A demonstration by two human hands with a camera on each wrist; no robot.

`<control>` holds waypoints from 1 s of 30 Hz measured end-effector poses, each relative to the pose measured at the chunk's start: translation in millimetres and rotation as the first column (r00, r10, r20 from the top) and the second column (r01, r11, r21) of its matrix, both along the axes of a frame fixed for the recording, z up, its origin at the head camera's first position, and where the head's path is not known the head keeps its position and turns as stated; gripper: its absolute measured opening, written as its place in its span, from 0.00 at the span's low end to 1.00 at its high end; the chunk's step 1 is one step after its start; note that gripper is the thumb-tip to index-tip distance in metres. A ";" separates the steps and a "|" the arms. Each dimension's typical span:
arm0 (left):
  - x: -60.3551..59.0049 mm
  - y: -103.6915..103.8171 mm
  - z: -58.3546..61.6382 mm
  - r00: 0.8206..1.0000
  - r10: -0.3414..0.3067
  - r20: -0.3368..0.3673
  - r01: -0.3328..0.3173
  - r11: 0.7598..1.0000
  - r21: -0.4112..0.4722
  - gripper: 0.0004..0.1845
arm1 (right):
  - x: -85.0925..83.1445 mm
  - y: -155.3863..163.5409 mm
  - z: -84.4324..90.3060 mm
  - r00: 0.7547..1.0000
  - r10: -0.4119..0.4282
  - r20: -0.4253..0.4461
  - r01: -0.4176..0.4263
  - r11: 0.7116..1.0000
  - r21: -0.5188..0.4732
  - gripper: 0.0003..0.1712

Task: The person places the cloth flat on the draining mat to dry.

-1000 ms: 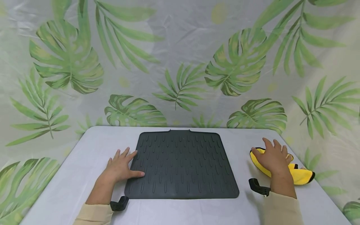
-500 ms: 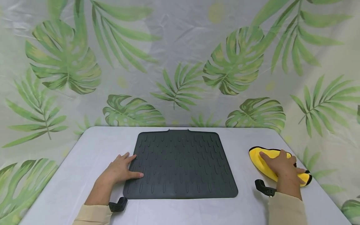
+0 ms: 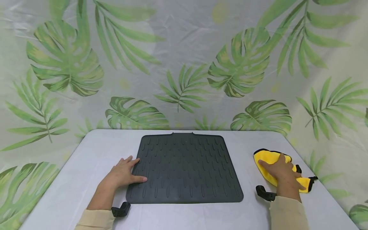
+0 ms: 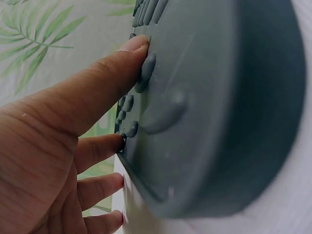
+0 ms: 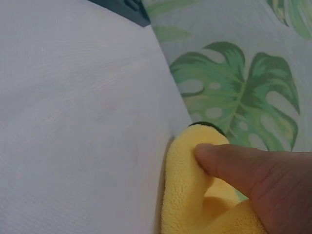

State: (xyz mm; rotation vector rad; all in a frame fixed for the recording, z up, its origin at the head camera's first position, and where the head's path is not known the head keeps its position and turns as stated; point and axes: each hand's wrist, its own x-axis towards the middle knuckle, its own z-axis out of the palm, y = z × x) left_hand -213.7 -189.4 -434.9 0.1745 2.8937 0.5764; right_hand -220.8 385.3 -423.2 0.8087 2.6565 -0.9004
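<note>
Left hand [image 3: 122,175] lies flat, pinning the dark mat [image 3: 185,167], right hand [image 3: 283,172] bunches the yellow cloth [image 3: 268,159] — a loose grip might drop it.

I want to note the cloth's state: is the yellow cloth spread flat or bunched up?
Bunched up. The yellow cloth is gathered into folds under the right hand, whose fingers grip it; the right wrist view shows creases beside the thumb.

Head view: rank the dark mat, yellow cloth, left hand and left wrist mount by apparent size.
1. dark mat, by far the largest.
2. yellow cloth and left hand: too close to call, since the right hand gripping the cloth hides part of it.
3. left wrist mount, smallest.
</note>
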 end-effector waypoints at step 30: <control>0.1 0.3 -0.8 1.000 0.011 -0.001 -0.011 1.000 0.007 0.56 | -2.8 -3.8 14.3 0.960 0.272 -0.066 -0.250 0.941 0.228 0.41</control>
